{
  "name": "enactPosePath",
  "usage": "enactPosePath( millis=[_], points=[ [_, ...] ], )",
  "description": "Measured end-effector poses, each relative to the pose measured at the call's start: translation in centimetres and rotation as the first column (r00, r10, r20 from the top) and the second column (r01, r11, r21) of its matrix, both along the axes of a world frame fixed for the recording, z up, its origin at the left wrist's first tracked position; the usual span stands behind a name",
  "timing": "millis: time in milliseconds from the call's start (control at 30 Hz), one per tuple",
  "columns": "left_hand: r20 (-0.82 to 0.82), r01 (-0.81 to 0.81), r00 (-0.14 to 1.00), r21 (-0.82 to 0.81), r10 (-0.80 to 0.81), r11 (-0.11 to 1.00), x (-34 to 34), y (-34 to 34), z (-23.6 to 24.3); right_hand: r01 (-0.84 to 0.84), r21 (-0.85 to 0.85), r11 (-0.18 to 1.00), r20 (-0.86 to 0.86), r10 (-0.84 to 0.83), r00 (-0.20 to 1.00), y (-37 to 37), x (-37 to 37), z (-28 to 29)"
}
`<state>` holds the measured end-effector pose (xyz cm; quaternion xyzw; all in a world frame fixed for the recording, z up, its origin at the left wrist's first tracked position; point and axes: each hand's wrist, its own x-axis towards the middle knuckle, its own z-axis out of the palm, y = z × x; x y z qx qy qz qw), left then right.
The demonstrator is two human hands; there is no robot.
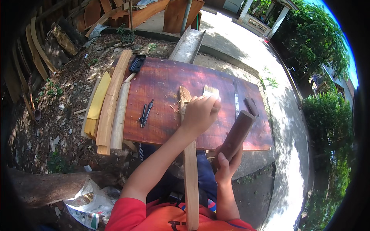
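Observation:
My left hand (201,114) is closed over the table, pinching a small flat brush whose metal band and pale bristles (210,91) show past the fingers. Beneath that wrist runs a long wooden strip (190,181), its far end resting on the reddish-brown tabletop (165,77) and its near end against my red shirt. My right hand (230,166), off the table's near edge, grips a dark brown sheet (238,134) bent into a flattened roll, which looks like sandpaper. Part of that hand is hidden behind the sheet.
Several wooden slats (111,104) lie along the table's left side, next to a black tool (137,63). A pair of compasses (146,113), wood shavings, a metal ruler (236,98) and a small dark brown piece (251,106) lie on the tabletop. A log (58,186) lies lower left.

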<state>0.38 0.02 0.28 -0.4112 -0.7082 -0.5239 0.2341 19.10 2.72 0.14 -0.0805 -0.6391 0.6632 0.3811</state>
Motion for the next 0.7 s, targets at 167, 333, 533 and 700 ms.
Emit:
enactPosePath(
  millis=[167, 333, 533, 700],
  points=[
    [-0.034, 0.030, 0.999, 0.016, -0.029, 0.999, 0.3, 0.2, 0.5, 0.005, 0.036, 0.999, 0.091, -0.008, 0.996, 0.3, 0.3, -0.8],
    [-0.142, 0.045, 0.989, 0.084, -0.033, 0.995, 0.4, -0.4, 0.7, 0.010, 0.060, 0.998, 0.080, -0.014, 0.997, 0.4, 0.6, -1.5],
    [-0.097, 0.007, 0.995, 0.057, -0.001, 0.998, 0.0, -0.2, 0.1, -0.051, 0.051, 0.997, 0.208, 0.039, 0.977, 0.3, -0.1, -1.5],
    [-0.022, 0.102, 0.995, 0.019, -0.101, 0.995, 0.3, 0.6, 0.2, 0.066, 0.079, 0.995, 0.237, -0.083, 0.968, -0.4, -0.1, -0.7]
  ],
)
